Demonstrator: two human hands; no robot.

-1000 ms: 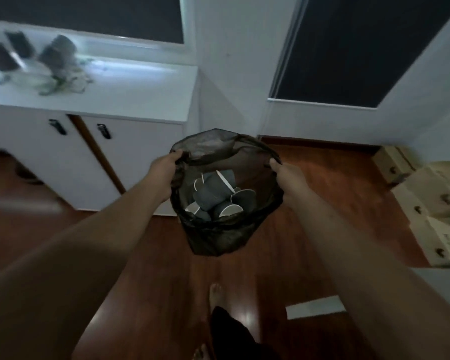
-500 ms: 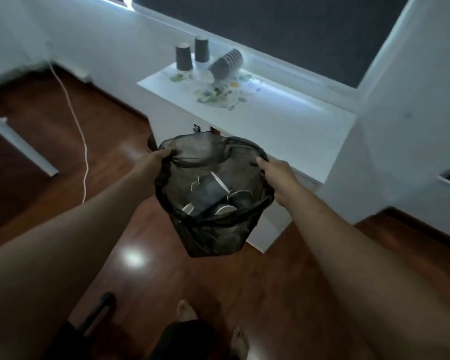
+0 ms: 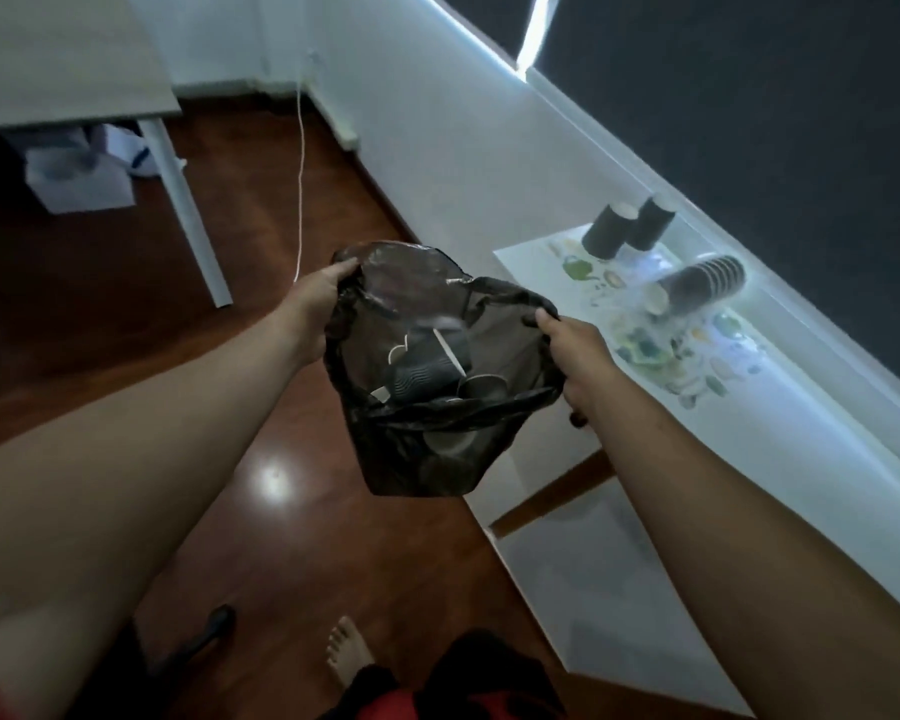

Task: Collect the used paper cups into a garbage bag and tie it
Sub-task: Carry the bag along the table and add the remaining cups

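A thin black garbage bag [image 3: 432, 459] hangs open in mid-air in front of me. My left hand [image 3: 318, 298] grips its rim on the left and my right hand [image 3: 575, 350] grips its rim on the right. Inside the bag lie several dark paper cups [image 3: 427, 371] with white insides. On the white cabinet top [image 3: 749, 418] to the right stand two upright dark cups [image 3: 627, 228], and a stack of cups [image 3: 697, 288] lies on its side beside them.
A patterned mat [image 3: 661, 335] lies under the cups on the cabinet. A white table [image 3: 63, 59] with a leg [image 3: 188, 210] stands at the upper left, boxes beneath it. A white cord [image 3: 300, 163] hangs down the wall. My bare foot [image 3: 346, 652] is on the wooden floor.
The view has swung left; the cabinet now sits to the right and the table has come into sight. Both hands keep the bag's rim, the mouth a little narrower.
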